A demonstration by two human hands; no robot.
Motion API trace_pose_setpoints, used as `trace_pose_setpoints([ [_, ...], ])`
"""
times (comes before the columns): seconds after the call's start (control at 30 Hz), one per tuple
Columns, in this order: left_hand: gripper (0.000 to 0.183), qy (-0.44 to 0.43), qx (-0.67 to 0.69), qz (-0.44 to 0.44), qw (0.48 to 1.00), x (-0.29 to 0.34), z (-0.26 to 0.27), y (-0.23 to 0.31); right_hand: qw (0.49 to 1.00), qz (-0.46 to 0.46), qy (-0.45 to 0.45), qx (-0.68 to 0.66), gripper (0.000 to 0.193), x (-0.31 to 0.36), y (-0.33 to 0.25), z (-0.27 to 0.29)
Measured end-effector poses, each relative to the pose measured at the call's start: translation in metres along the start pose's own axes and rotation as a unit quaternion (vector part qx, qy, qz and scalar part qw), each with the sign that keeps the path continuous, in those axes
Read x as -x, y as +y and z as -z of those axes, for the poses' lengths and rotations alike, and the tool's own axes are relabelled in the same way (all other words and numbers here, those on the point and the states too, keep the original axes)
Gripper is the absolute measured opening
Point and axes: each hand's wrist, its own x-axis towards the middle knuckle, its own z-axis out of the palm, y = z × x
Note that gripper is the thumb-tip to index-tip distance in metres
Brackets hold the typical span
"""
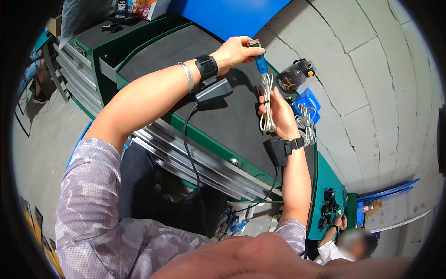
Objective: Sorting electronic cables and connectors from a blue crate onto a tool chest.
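Observation:
My left hand (238, 52) pinches a translucent blue cable adapter (260, 63) with a red and green end piece (254, 43) between thumb and fingers. From the adapter hangs a clear-sheathed cable (267, 86), folded into a long bundle with a dark tie round its middle. Lower down, my right hand (282, 114) has its fingers curled round that bundle, thumb pointing up. Both hands are above the dark mat (186, 51) of the workbench. Each wrist wears a black strap with a box-shaped device on it, wired by a black cord.
Behind my right hand lie a blue open bin (308, 101) and another coiled clear cable (305, 123). A dark bottle (293, 76) stands by the pale wall. A blue panel (227, 16) rises at the back. Another person (341, 249) works at a green bench, lower right.

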Motion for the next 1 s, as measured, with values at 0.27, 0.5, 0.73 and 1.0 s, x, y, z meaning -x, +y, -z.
trace_pose_setpoints([
  [0.27,0.030,0.070,0.010,0.036,0.997,-0.005,0.003,-0.008,0.842,0.343,0.246,0.336,0.030,0.003,-0.005,-0.006],
  [0.5,0.025,-0.070,0.151,0.022,0.986,0.009,-0.014,-0.002,0.975,0.153,-0.026,0.157,0.052,0.013,0.010,-0.034],
  [0.73,0.029,-0.266,-0.028,0.057,0.962,0.028,-0.029,0.003,0.953,0.285,0.075,0.071,0.043,0.011,-0.011,-0.010],
  [1.0,0.035,-0.321,-0.069,0.113,0.938,0.028,-0.027,-0.003,0.971,0.230,0.036,0.053,0.035,0.009,-0.007,-0.011],
])
